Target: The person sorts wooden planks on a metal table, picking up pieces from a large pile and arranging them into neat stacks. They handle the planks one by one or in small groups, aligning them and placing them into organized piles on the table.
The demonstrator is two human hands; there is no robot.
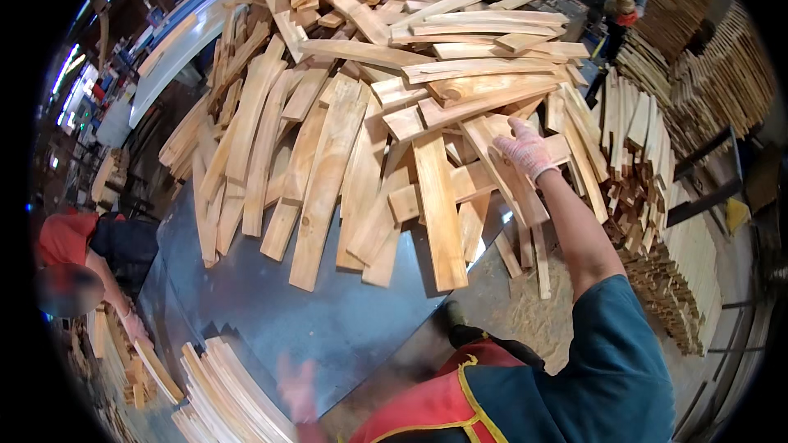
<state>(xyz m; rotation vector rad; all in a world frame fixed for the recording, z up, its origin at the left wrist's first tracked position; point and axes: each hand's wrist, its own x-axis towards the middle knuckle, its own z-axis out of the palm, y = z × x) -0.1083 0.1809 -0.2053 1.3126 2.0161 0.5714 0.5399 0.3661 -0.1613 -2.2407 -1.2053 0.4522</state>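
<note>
A large heap of pale wooden boards lies in front of me, its pieces crossing at many angles. My right hand, in a pinkish-white glove, reaches out over the right side of the heap. Its fingers are spread on the boards, and a plank slants down beneath it. My left hand, gloved too, is low and near my body, beside a row of stacked boards. Motion smears its fingers, so I cannot see their shape. One board juts from the heap toward me.
A blue-grey metal tabletop carries the heap. On the left, another person in red handles boards. Tall wood stacks stand on the right, near dark metal bars. Sawdust covers part of the floor.
</note>
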